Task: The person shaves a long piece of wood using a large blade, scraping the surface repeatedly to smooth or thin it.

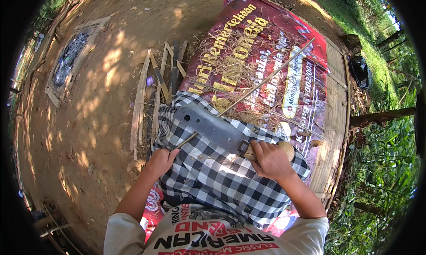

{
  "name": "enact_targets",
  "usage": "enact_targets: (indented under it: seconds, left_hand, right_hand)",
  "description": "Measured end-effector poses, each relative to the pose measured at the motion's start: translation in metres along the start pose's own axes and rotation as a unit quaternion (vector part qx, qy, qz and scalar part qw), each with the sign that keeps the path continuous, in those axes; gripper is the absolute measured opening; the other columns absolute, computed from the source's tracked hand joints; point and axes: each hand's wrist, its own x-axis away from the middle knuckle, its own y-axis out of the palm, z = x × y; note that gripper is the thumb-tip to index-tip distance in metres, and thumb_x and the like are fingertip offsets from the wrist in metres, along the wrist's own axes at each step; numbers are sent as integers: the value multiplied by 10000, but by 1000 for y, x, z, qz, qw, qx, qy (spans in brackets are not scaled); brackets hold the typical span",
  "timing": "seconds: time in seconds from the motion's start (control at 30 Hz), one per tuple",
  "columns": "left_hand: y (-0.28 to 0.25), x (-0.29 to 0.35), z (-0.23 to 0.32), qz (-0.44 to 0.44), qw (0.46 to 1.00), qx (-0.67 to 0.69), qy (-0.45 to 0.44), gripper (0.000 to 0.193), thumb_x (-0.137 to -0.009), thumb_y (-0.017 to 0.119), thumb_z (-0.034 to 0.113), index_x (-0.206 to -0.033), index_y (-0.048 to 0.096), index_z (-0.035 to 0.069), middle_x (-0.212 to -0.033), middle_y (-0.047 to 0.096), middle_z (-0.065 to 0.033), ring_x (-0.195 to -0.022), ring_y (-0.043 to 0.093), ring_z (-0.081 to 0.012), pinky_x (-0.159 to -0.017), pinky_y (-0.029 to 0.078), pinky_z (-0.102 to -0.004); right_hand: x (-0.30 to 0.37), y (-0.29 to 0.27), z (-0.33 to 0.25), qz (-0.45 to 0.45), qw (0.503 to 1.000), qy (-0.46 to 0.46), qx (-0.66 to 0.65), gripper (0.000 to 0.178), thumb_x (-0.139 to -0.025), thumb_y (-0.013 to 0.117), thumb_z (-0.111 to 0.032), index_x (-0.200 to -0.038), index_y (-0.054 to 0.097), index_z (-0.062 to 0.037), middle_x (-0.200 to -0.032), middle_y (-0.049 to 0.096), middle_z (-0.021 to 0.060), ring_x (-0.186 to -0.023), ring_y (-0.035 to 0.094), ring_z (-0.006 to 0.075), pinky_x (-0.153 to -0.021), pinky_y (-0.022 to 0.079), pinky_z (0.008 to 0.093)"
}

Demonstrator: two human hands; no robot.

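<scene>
A broad dark cleaver (211, 128) lies across my lap, its wide blade pointing to the upper left. My right hand (271, 159) is wrapped round its thick wooden handle. My left hand (163, 161) grips the near end of a long thin stick (262, 83), which passes under the blade and slants away to the upper right over a red banner. Beneath both is a black-and-white checkered cloth (213, 168) covering my legs. The blade hides the part of the stick that it crosses.
Curly shavings (226, 55) are strewn over the red printed banner (306, 37), spread on a bamboo platform (335, 121). Split wooden strips (141, 99) lie at its left on bare dirt. Farther left is an ash-filled pit (71, 55). Green plants (381, 184) grow at the right.
</scene>
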Motion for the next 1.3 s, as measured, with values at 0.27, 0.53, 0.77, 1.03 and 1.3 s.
enact_targets:
  seconds: [0.27, 0.53, 0.77, 1.03, 1.3]
  left_hand:
    - [4, 2, -4, 17, 1000, 15, 1, 619, -957, 520, 425, -628, 586, -95, -605, 541, -303, -631, 574, -482, -579, 455, -504]
    - [7, 5, 1, 36, 999, -23, -4, 612, -950, 523, 430, -625, 599, -82, -614, 559, -295, -638, 583, -475, -592, 467, -511]
    - [10, 9, 7, 74, 995, -64, -8, 570, -951, 515, 424, -652, 640, -45, -624, 587, -275, -640, 608, -451, -592, 489, -502]
    - [6, 13, 17, 59, 993, -98, -21, 576, -956, 504, 432, -650, 639, -37, -619, 594, -266, -628, 617, -440, -588, 501, -496]
    - [14, 10, 5, 66, 994, -80, -16, 558, -952, 522, 412, -648, 626, -45, -644, 598, -277, -637, 618, -442, -590, 495, -500]
  right_hand:
    - [-6, 9, -9, 43, 999, 3, -9, 613, -805, 699, -312, -1256, 502, 54, -835, 573, 129, -674, 610, 273, -592, 491, 363]
    - [-8, 47, -42, 33, 997, 32, -70, 594, -846, 666, -366, -1253, 502, 35, -811, 580, 128, -651, 623, 287, -538, 487, 373]
    - [-15, 38, -6, 63, 998, -19, 17, 501, -862, 633, -405, -1180, 569, -23, -750, 557, 87, -624, 617, 238, -538, 484, 355]
    - [-9, 32, 48, 120, 986, 110, 34, 540, -848, 686, -354, -1207, 549, 26, -807, 632, 171, -614, 649, 323, -522, 521, 400]
    - [-29, 46, -12, 83, 995, 45, -35, 548, -834, 693, -384, -1184, 564, 17, -795, 627, 157, -588, 629, 316, -514, 509, 391]
